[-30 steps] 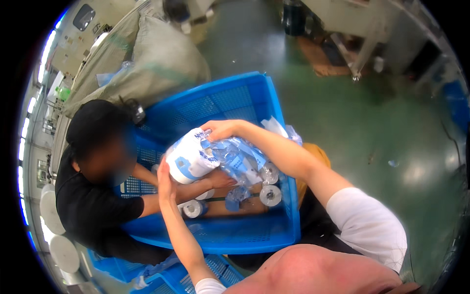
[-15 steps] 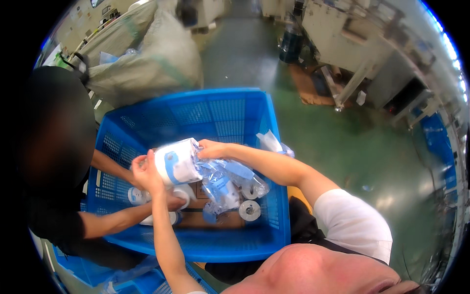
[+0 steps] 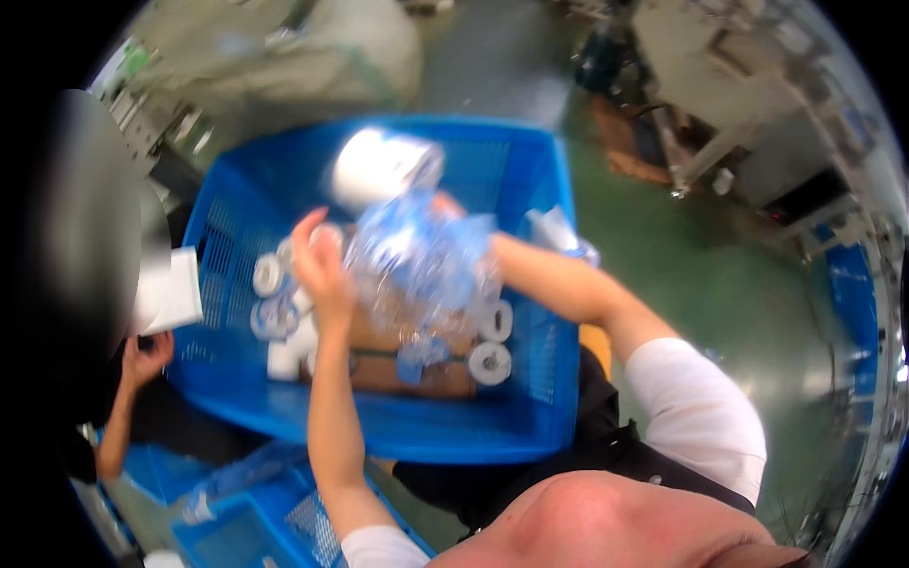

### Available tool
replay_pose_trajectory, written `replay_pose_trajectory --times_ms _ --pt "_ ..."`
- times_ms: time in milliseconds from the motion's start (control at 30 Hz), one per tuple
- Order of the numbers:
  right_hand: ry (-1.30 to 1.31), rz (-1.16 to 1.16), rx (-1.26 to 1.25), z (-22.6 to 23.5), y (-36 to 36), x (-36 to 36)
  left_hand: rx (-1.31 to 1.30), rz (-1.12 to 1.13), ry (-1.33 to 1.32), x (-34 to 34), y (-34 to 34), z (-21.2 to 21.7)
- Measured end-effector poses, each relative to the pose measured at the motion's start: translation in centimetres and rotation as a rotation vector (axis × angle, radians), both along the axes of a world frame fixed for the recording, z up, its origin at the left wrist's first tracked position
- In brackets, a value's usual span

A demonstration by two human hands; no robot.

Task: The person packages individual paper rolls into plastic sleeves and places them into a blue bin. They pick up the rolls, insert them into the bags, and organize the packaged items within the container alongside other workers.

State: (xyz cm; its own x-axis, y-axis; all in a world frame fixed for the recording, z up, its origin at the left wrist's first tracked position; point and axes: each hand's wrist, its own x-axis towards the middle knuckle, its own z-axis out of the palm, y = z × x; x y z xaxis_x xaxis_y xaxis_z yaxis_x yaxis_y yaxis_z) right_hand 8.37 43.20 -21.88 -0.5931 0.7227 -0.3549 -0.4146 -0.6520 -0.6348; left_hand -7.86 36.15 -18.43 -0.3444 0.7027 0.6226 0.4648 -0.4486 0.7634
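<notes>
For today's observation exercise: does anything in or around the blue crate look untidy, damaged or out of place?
Yes. The clear plastic wrap between the hands is crumpled and bunched up, not smooth. In the blue crate, white rolls lie scattered at different angles on a brown cardboard sheet. The picture is blurred, so finer damage cannot be judged.

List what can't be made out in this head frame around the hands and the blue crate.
- White roll, head view: motion blur smears its outline and any print.
- Clear plastic wrap: blurred; what it holds is unreadable.
- Right hand: mostly hidden behind the wrap, so its grip cannot be told.
- Left hand: blurred; finger contact with the wrap is uncertain.
- Blue crate: its floor is partly covered by the arms and the wrap.
- Co-worker's hand: dark blur above it hides the rest.
</notes>
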Motion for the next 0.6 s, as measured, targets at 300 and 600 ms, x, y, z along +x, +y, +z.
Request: replay_pose_trajectory --times_ms 300,600 --pt "-0.395 0.008 0.34 -1.1 3.2 0.0 -0.14 0.098 0.056 -2.8 0.6 -0.2" --pt "-0.693 0.03 0.695 0.9 1.2 -1.0 -0.383 -0.073 -0.399 -4.9 0.7 -1.2"
